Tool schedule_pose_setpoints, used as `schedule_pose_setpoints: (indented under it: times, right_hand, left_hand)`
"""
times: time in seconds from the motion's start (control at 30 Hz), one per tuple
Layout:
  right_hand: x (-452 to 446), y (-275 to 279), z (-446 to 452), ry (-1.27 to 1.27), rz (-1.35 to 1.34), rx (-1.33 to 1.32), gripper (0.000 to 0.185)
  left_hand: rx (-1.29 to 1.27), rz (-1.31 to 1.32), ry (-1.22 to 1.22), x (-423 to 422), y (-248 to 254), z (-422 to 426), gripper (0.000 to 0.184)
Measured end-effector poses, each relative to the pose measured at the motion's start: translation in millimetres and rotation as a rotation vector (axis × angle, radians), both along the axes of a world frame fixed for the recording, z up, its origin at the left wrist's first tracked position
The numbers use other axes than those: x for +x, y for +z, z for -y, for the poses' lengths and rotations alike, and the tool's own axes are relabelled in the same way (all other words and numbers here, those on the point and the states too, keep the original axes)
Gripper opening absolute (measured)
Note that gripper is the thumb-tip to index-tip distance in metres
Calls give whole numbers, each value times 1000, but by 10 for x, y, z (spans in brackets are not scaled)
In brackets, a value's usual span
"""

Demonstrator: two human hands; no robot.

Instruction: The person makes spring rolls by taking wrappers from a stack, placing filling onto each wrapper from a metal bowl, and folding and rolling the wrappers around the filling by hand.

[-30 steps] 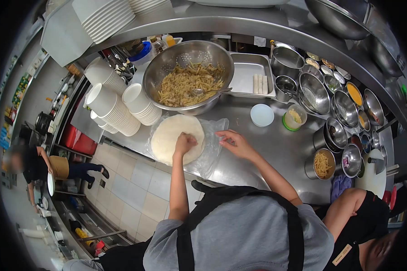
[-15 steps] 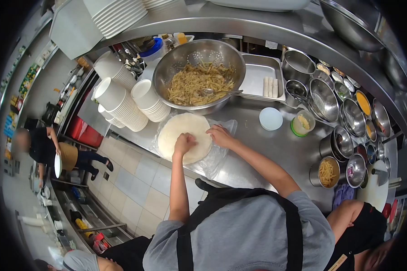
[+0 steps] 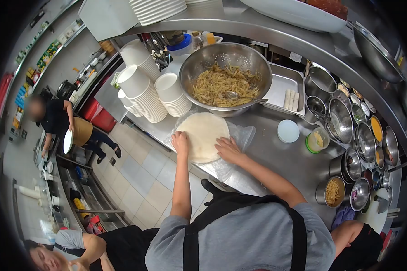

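A round, pale sheet of dough wrapper point(image 3: 205, 131) lies flat on a clear plastic bag point(image 3: 246, 136) at the counter's edge. My left hand point(image 3: 181, 143) rests on the wrapper's left edge with its fingers laid over the rim. On the lower right edge, my right hand point(image 3: 229, 150) has its fingers spread and touching the dough. Just behind the wrapper stands a steel colander point(image 3: 186, 74) of shredded filling point(image 3: 224, 83), with a spoon handle point(image 3: 260, 100) sticking out. To its right, a metal tray point(image 3: 282, 74) holds several slim white rolls point(image 3: 291, 100).
Stacked white tubs point(image 3: 142, 101) stand left of the colander. Right are a pale round lid point(image 3: 288, 131), a green-based container point(image 3: 315, 141) and several steel bowls point(image 3: 359, 194). A steel shelf point(image 3: 239, 23) crosses overhead. Other people point(image 3: 59, 117) work left and at the lower edges.
My left hand has moved from the wrapper's middle to its left edge. My right hand has come down onto the lower right edge. The view has shifted, moving the scene right.
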State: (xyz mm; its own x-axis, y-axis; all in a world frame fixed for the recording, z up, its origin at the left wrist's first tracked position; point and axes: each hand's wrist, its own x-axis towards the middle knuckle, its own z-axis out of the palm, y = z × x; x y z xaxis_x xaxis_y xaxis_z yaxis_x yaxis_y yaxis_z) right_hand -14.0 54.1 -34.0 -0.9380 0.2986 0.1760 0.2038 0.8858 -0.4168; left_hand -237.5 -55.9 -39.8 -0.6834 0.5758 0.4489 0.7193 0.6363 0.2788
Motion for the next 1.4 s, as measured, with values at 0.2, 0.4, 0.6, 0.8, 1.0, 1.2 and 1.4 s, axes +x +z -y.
schedule_pose_setpoints:
  times: [0.2,0.4,0.6,0.8,1.0,1.2,1.4]
  right_hand:
    - [124,162,-63,1,116,-81,36]
    - [147,237,-67,-2,71,-147,36]
    - [197,277,-48,57,-24,-159,37]
    - [295,288,-33,51,-74,-164,38]
    - [479,379,-88,39,-10,-154,39]
    - [569,377,-99,19,21,-167,40]
    - [646,424,-121,14,-54,-160,41]
  left_hand:
    - [53,51,1,86,-111,-52,9]
    - [94,77,89,181,-222,-63,13]
    - [47,221,24,109,-54,-47,12]
    - [-74,196,66,-82,-68,-175,39]
    - [-144,260,86,-204,-7,-273,77]
    - [-290,217,0,-290,291,-364,70]
    - [-176,182,-211,-354,389,-380,34]
